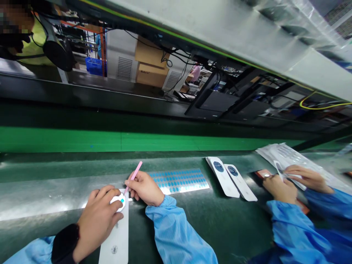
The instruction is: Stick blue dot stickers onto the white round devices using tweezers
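Observation:
My left hand (100, 216) rests over a long white panel (121, 234), its thumb and fingers closed around a white round piece (120, 207) at the panel's far end. A small blue-green sticker (122, 200) shows on that piece. Between the fingers of my right hand (145, 187) is a slim pink pair of tweezers (136, 171), slanted, its lower tip at the edge of the round piece. Just beyond my right hand lies a clear sheet with rows of blue round stickers (178, 179). My left fingers partly cover the round piece.
White panels with dark round faces (224, 178) lie right of the sheet. Farther right, a co-worker's hands (286, 185) handle a small white piece beside plastic bags (291, 157). A green ledge (165, 141) and a dark frame run behind the bench (198, 223).

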The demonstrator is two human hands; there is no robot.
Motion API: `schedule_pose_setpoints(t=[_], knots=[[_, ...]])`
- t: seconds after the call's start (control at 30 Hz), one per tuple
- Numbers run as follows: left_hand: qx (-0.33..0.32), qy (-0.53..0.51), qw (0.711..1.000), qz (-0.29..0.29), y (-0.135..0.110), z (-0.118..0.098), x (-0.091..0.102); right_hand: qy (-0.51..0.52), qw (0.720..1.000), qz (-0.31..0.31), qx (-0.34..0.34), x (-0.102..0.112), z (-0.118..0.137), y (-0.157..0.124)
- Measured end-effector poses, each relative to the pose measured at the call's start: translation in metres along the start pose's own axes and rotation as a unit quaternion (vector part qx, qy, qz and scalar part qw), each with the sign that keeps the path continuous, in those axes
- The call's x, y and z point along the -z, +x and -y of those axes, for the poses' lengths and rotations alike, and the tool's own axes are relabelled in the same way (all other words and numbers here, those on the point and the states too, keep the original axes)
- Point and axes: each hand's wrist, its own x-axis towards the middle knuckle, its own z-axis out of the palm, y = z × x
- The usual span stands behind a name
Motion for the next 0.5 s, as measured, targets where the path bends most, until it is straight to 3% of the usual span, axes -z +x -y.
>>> schedule_pose_setpoints(t=[0.5], knots=[[0.0, 0.014, 1.0, -0.002, 0.0006, 0.0, 0.0001, 0.006, 1.0, 0.006, 0.013, 0.0016, -0.0035, 0.0009]])
